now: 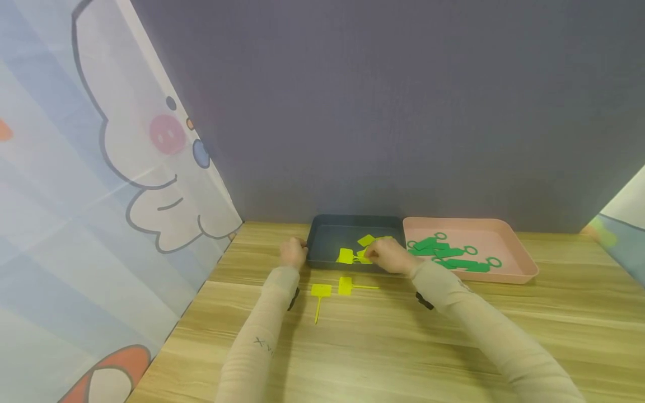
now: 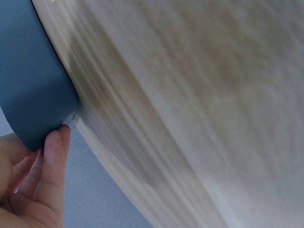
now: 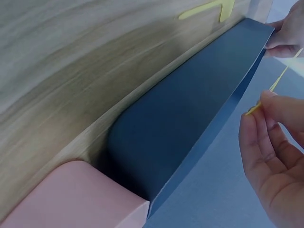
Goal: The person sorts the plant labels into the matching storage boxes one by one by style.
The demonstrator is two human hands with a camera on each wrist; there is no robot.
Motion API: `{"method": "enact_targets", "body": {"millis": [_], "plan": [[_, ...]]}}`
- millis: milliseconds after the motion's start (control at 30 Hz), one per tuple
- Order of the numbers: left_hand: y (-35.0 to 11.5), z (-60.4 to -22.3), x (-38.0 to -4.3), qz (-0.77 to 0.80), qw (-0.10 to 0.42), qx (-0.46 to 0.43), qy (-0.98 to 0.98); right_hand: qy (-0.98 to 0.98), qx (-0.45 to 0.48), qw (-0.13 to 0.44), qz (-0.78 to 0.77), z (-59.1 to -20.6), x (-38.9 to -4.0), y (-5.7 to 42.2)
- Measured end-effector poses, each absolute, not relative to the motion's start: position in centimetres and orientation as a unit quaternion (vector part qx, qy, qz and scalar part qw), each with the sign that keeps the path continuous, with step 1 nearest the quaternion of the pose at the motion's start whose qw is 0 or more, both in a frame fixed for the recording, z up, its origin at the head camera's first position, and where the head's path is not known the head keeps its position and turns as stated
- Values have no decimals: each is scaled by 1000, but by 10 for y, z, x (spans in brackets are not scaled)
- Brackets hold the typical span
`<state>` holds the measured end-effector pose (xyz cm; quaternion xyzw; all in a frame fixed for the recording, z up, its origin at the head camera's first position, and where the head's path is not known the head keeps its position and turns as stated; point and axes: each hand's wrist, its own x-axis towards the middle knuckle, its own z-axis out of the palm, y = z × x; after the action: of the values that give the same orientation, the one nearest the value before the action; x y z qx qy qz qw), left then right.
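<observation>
Over the dark blue tray (image 1: 322,235), my right hand (image 1: 395,256) pinches the thin stem of a yellow T-shaped plant label (image 1: 345,256) between thumb and fingertips. Its flat head points left. The pinched stem (image 3: 274,87) also shows in the right wrist view. More yellow labels (image 1: 366,240) lie inside the tray, partly hidden by that hand. At the tray's left end, my left hand (image 1: 293,253) grips the wall. In the left wrist view, fingers (image 2: 53,152) are curled against the tray's outer corner (image 2: 42,109).
Two yellow labels, one with its stem toward me (image 1: 321,290) and one lying sideways (image 1: 345,285), rest on the wooden table (image 1: 353,352) before the tray. Touching its right side is a pink tray (image 1: 509,246) of green ringed tags (image 1: 448,252). A grey panel (image 1: 378,112) stands behind.
</observation>
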<state>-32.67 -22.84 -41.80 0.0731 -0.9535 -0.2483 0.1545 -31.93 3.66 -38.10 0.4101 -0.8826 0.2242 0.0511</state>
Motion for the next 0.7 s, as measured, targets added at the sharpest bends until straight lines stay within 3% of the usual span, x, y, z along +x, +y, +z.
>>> {"method": "enact_targets", "body": {"millis": [333, 700], "plan": [[-229, -419, -326, -243, 157, 71, -955, -904, 355, 26, 235, -383, -333, 40], [-226, -415, -323, -244, 153, 73, -955, -927, 314, 50, 201, -396, -342, 37]]}}
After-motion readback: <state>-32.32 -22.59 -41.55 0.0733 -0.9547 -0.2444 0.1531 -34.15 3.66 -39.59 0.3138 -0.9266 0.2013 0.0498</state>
